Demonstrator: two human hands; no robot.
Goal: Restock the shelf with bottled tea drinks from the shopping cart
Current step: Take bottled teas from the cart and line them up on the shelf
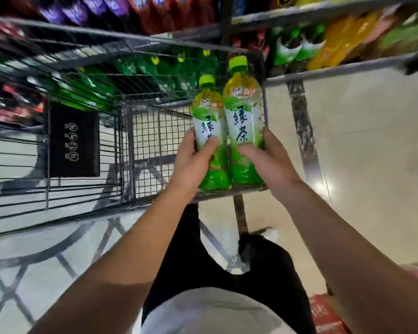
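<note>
Two green tea bottles with lime caps stand upright side by side above the wire shopping cart (140,131). My left hand (193,160) grips the left bottle (209,116) around its lower label. My right hand (268,157) grips the right bottle (243,112), which sits slightly higher. The two bottles touch each other. Their green bases hover near the cart's near rim. Beyond them the shelf (323,71) holds green and orange bottles (299,44).
Dark green bottles (140,68) stand behind the cart's far mesh. A black panel (74,141) hangs on the cart's left side. Purple and red bottles (121,8) line the upper shelf. A red box (326,314) lies on the pale floor at lower right.
</note>
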